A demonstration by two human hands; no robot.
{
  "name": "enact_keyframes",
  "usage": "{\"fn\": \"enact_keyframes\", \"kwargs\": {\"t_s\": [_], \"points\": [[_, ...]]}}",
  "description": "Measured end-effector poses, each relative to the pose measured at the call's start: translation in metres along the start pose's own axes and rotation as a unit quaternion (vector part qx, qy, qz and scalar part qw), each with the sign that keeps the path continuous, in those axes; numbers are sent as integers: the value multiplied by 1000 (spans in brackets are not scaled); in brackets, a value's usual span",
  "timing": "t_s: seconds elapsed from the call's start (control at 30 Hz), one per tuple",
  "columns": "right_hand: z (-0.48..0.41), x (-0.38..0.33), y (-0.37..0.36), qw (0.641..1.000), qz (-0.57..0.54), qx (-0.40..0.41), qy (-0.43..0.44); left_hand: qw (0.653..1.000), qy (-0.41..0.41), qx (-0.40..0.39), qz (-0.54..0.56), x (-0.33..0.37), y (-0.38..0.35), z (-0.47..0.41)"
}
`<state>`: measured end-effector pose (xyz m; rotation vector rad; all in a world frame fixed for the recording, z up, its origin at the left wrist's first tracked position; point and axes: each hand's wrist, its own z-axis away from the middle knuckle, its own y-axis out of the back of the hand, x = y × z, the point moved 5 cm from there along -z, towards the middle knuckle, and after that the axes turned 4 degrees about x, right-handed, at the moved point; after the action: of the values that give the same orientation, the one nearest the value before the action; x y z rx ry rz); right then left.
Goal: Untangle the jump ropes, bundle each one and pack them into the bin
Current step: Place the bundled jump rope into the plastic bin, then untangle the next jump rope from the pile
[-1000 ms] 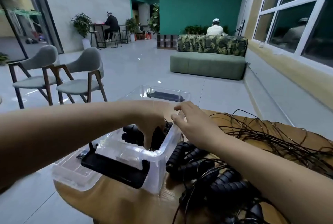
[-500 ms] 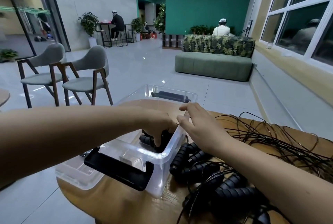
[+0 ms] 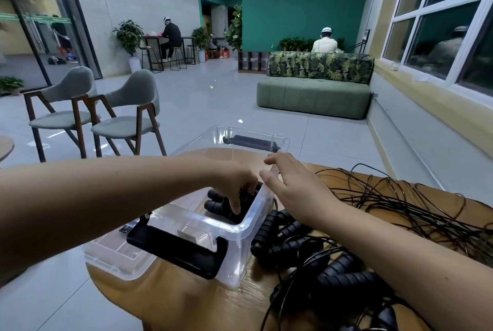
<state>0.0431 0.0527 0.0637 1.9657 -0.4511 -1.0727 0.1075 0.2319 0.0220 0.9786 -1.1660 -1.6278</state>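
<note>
A clear plastic bin (image 3: 240,226) with black latch handles stands on the round wooden table (image 3: 170,301). My left hand (image 3: 234,186) reaches down into the bin, its fingers curled over the black ribbed handles of a bundled jump rope (image 3: 216,205) at the bin's near right corner. My right hand (image 3: 296,189) is stretched out with straight fingers and touches the bin's right rim. Right of the bin lie several more black handles (image 3: 288,234) and a tangle of thin black rope (image 3: 400,210).
The bin's clear lid (image 3: 117,256) lies at the bin's left and overhangs the table's edge. Beyond the table stand two grey chairs (image 3: 128,117) and a green sofa (image 3: 314,96). Two people sit far off at the back.
My left hand has lowered the bundle deeper into the bin's near right corner. My right hand has stayed at the bin's right rim.
</note>
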Motion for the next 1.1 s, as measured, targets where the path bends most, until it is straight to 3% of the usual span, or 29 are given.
{"fn": "enact_keyframes", "kwargs": {"t_s": [0.17, 0.33, 0.63, 0.87, 0.97, 1.1], "points": [[-1, 1, 0, 1000, -1, 1, 1, 998, -49, 21, -16, -4, -6, 2], [-1, 2, 0, 1000, -5, 6, 2, 999, -32, 24, -6, -8, 12, 15], [29, 11, 27, 997, -78, -29, 4, 974, -16, 201, 104, 16, 63, 67], [87, 36, 49, 997, -69, -20, -22, 970, -10, 202, 133, 51, 70, 91], [111, 47, 61, 995, -96, -7, -41, 951, 8, 267, 159, 57, 76, 96], [145, 59, 80, 992, -94, 23, -81, 924, -33, 349, 154, 99, 88, 104]]}}
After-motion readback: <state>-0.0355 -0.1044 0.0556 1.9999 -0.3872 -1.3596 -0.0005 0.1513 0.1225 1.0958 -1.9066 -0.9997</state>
